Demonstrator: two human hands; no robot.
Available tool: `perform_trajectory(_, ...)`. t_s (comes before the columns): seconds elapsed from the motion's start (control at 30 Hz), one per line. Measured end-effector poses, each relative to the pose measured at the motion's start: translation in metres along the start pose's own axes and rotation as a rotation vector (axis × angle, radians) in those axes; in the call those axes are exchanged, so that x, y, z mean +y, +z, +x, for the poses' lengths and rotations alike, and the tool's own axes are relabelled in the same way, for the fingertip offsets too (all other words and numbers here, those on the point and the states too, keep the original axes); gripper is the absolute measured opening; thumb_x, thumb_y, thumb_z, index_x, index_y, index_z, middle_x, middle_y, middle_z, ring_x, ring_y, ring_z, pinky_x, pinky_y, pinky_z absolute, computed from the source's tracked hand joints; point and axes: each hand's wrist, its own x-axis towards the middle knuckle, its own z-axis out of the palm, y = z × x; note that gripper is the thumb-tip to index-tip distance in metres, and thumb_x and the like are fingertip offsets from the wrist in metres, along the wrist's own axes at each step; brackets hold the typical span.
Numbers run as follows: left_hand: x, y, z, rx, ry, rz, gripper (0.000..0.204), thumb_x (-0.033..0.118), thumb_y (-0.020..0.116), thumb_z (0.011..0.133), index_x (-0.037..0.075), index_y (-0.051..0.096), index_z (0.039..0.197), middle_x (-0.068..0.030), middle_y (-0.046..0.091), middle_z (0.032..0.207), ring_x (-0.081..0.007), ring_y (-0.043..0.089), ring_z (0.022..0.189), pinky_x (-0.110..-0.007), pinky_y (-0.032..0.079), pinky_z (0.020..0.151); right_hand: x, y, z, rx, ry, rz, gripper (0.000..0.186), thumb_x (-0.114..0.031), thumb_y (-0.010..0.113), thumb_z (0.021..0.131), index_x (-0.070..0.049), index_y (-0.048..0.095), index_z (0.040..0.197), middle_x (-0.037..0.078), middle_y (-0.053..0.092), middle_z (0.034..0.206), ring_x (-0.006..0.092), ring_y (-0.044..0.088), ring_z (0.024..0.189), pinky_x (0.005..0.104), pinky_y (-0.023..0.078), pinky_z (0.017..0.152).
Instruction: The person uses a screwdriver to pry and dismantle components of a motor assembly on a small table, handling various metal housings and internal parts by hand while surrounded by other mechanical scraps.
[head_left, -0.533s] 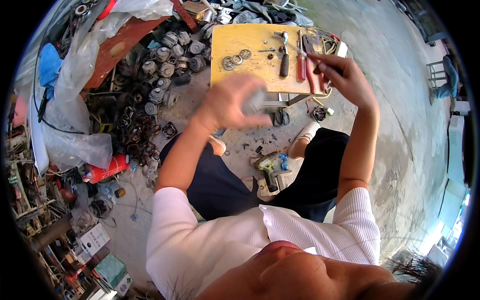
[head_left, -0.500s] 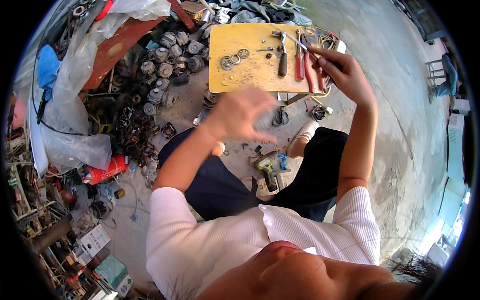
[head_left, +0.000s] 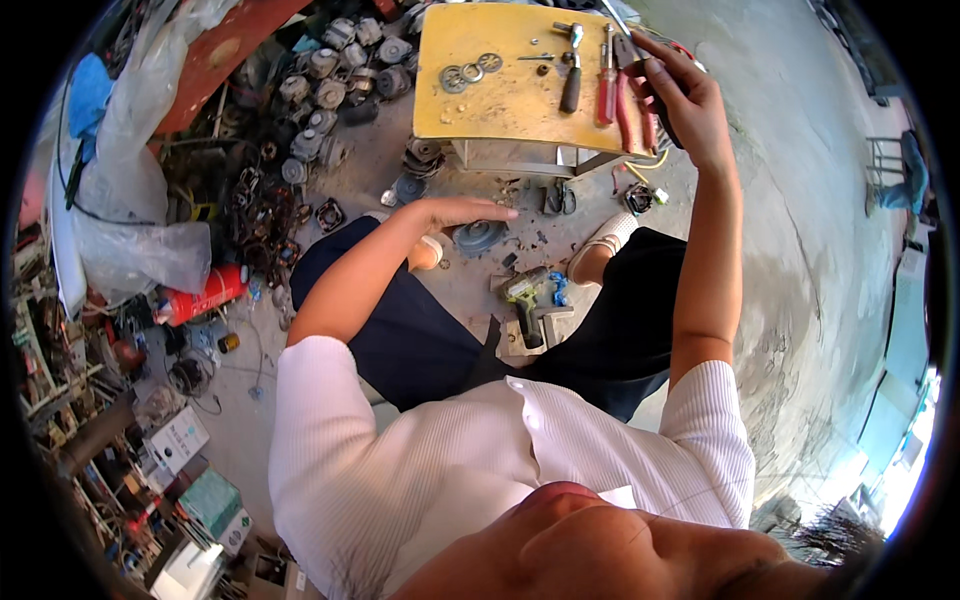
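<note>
My left hand (head_left: pixel 455 212) is over the floor in front of the yellow table, its fingers stretched across the top of a grey round metal motor part (head_left: pixel 481 236). The thumb is hidden, and the part appears gripped under the fingers. At the table's right side my right hand (head_left: pixel 690 108) is closed around a screwdriver with a long metal shaft (head_left: pixel 618 16), which points up and away. Beside that hand lie red-handled pliers (head_left: pixel 624 110), a red screwdriver (head_left: pixel 607 85) and a ratchet wrench (head_left: pixel 571 85) with a black grip.
On the yellow table (head_left: pixel 520 110) are metal rings (head_left: pixel 472 71) and small fasteners. A green cordless drill (head_left: pixel 523 300) rests between my feet. Piled motor parts (head_left: pixel 330 95) crowd the left, near a red cylinder (head_left: pixel 205 297). Cables (head_left: pixel 655 165) hang by the table's right side.
My left hand, blurred before, has come lower and slowed, with the round part now distinct beneath it. The screwdriver in my right hand has swung to point farther away. The whole view has shifted.
</note>
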Motion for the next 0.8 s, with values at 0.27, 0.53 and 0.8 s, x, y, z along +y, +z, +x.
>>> perform_trajectory(0.27, -0.148, -0.083, 0.102, 0.502, -0.168, -0.481, 0.036, 0.025, 0.066, 0.086, 0.006, 0.057, 0.114, -0.0087, 0.062, 0.106, -0.0245, 0.065, 0.092, -0.043, 0.057, 0.081, -0.01, 0.008, 0.005, 0.061, 0.013, 0.032, 0.032, -0.015, 0.054, 0.1, -0.006, 0.061, 0.131, 0.0, 0.069, 0.095, 0.0028, 0.059, 0.08, 0.0172, 0.046, 0.067)
perform_trajectory(0.53, -0.185, -0.123, 0.128, 0.959, -0.248, -1.115, 0.044, 0.03, 0.055, 0.095, 0.007, 0.049, 0.131, -0.0103, 0.059, 0.125, -0.0295, 0.062, 0.106, -0.05, 0.051, 0.091, 0.0, 0.002, 0.005, 0.088, 0.039, 0.015, 0.032, -0.018, 0.056, 0.1, -0.007, 0.062, 0.13, 0.001, 0.071, 0.096, 0.0039, 0.058, 0.08, 0.02, 0.047, 0.07)
perform_trajectory(0.8, -0.214, -0.125, 0.122, 0.981, -0.195, -1.283, 0.046, 0.034, 0.052, 0.097, 0.008, 0.046, 0.134, -0.0103, 0.057, 0.13, -0.0304, 0.061, 0.11, -0.053, 0.048, 0.094, 0.003, 0.012, 0.007, 0.058, 0.045, 0.009, 0.034, -0.017, 0.053, 0.101, -0.003, 0.06, 0.132, 0.005, 0.07, 0.103, 0.0066, 0.06, 0.082, 0.02, 0.047, 0.071)
